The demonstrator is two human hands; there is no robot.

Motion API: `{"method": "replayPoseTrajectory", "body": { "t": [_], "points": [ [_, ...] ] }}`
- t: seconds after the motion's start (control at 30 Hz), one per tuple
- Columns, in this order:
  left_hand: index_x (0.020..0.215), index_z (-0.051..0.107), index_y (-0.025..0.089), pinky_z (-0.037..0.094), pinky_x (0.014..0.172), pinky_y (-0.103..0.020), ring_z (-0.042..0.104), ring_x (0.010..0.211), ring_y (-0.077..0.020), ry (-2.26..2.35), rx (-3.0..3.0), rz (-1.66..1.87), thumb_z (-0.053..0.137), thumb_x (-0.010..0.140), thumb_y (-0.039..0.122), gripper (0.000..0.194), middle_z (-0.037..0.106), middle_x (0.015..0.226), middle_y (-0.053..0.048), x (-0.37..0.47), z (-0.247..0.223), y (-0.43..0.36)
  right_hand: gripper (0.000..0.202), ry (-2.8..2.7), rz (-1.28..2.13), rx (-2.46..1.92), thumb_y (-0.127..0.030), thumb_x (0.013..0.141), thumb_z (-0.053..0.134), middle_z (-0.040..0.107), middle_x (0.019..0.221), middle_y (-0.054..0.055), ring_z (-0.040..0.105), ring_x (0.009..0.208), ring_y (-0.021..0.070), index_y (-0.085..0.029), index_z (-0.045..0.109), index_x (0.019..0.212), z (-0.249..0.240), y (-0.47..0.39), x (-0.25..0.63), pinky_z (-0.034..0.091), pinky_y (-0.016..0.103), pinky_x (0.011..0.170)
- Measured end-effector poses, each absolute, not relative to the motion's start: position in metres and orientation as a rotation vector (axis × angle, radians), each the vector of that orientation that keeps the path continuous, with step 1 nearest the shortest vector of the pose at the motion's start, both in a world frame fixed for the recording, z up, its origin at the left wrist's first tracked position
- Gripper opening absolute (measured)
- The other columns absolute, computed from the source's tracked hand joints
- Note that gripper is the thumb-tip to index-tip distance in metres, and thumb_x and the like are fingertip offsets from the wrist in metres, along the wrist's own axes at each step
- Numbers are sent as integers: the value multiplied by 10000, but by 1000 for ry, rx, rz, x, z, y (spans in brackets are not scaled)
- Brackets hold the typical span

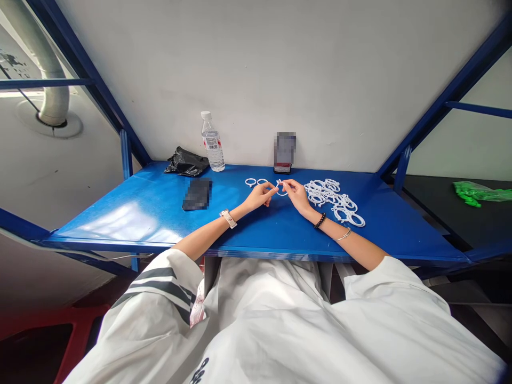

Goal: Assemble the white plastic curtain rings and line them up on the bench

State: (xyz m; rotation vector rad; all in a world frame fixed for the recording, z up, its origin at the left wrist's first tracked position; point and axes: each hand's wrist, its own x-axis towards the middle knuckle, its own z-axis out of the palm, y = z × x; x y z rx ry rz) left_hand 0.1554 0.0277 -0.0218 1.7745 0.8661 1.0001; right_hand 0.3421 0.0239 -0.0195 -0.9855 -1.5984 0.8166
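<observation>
White sleeves lie nearest, below the near edge of the blue table; the forearms cross that edge, the left with a light-banded watch, the right with a black bead bracelet and, nearer the elbow, a silver bangle. Past the middle of the table, toward its far edge, the left hand and right hand almost meet, fingertips pinched narrow on one white ring between them; its curve hangs below the fingers, and its upper part is partly hidden by them. Right of the right hand, toward the table's far right corner, a loose heap of white rings overlaps itself; left of the left hand lies a flat dark object, its surface blurred; slightly farther, two separate rings lie side by side, just beyond the left hand. Along the far edge, from the far left corner, come a crumpled black bag, an upright clear bottle with a white cap, and a blurred phone-like object upright against the pale wall.
</observation>
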Motion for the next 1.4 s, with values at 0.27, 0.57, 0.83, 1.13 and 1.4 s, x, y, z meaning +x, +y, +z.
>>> {"method": "replayPoseTrajectory", "body": {
  "t": [0.27, 0.57, 0.83, 1.13, 1.4],
  "points": [
    [888, 579, 151, 401, 456, -200, 536, 427, -97, 867, 1754, 1042, 636, 795, 764, 622, 546, 490, 45, 154, -18, 28, 413, -1630, 938, -913, -599, 856, 648, 641, 781, 19, 495, 553, 113, -205, 677, 975, -21, 24, 341, 392, 262, 496],
    [751, 505, 163, 424, 485, -196, 532, 451, -75, 763, 1558, 917, 625, 826, 747, 601, 497, 506, 59, 153, -11, 22, 455, -1451, 1363, -821, -633, 742, 768, 510, 608, -36, 423, 484, 72, -185, 692, 764, -14, 21, 340, 275, 242, 468],
    [712, 499, 153, 413, 509, -204, 559, 491, -80, 681, 1546, 828, 671, 727, 808, 677, 534, 549, 38, 151, -15, 25, 538, -1552, 1428, -785, -692, 704, 780, 533, 665, -6, 418, 580, 91, -169, 665, 657, -15, 20, 340, 312, 252, 525],
    [715, 496, 155, 419, 518, -206, 564, 499, -82, 675, 1573, 779, 652, 749, 804, 668, 538, 554, 36, 149, -19, 29, 525, -1580, 1528, -793, -676, 726, 777, 491, 616, -27, 418, 561, 85, -163, 676, 676, -21, 27, 346, 317, 254, 545],
    [710, 491, 158, 424, 522, -204, 565, 504, -83, 668, 1571, 764, 636, 771, 800, 661, 537, 555, 30, 148, -20, 29, 542, -1586, 1556, -816, -691, 739, 764, 499, 613, -25, 422, 547, 84, -161, 666, 679, -20, 25, 345, 311, 253, 539]
  ]
}}
